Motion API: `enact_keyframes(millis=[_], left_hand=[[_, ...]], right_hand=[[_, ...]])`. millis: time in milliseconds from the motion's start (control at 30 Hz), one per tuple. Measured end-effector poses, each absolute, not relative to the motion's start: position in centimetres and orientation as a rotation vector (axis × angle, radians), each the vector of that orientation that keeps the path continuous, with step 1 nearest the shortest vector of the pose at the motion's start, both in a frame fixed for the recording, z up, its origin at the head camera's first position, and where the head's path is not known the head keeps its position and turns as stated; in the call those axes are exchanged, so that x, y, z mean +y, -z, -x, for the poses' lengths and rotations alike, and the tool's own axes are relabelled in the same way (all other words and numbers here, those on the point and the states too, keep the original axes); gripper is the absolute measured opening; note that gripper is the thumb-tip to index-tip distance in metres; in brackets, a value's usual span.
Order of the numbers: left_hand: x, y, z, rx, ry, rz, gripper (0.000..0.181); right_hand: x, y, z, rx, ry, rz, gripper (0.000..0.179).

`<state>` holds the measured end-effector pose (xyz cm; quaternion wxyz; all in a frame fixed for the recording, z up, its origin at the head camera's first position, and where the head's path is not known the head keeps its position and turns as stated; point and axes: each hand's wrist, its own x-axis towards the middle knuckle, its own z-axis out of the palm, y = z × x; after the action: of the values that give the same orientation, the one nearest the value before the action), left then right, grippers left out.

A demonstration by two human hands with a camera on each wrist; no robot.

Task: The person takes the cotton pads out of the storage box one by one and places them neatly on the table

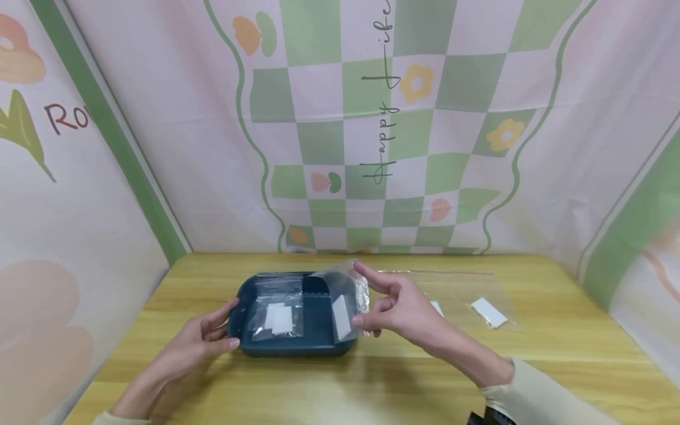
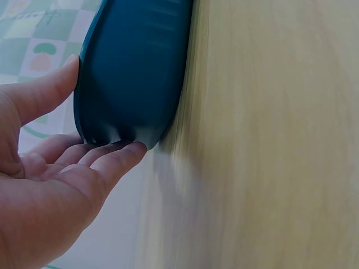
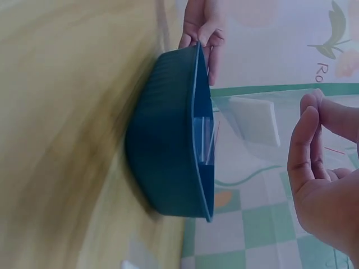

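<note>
A dark teal plastic tray (image 1: 297,352) stands on the table. My left hand (image 1: 199,339) holds its left end, with thumb and fingers around the rounded wall (image 2: 134,73). In my right hand (image 1: 398,307), a clear plastic bag (image 3: 249,120) with a flat white piece inside is pinched between thumb and fingers. This bag hangs over the tray's right end; the right wrist view shows it above the rim. Another clear bag (image 1: 280,319) with white pieces lies in the tray's left half.
To the right on the wooden table (image 1: 425,383) lie more clear bags, one with a white piece (image 1: 489,313) and one partly hidden by my right forearm. A printed checkered cloth (image 1: 372,147) hangs behind the table.
</note>
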<state>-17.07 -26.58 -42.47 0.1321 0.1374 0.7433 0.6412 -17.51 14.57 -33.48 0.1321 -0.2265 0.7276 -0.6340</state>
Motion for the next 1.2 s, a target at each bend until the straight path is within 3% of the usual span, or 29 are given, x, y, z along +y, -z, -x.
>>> enact_keyframes(millis=[800,1200], left_hand=[[-26.4,42.3,17.1,2.18,-1.832,-0.357,0.087],[-26.5,42.3,17.1,2.166,-1.849,-0.381,0.088]], right_hand=[[20.4,35.8,11.5,2.072,1.903,0.633,0.096],[23.1,40.0,10.8,1.897,1.952,0.63,0.089]])
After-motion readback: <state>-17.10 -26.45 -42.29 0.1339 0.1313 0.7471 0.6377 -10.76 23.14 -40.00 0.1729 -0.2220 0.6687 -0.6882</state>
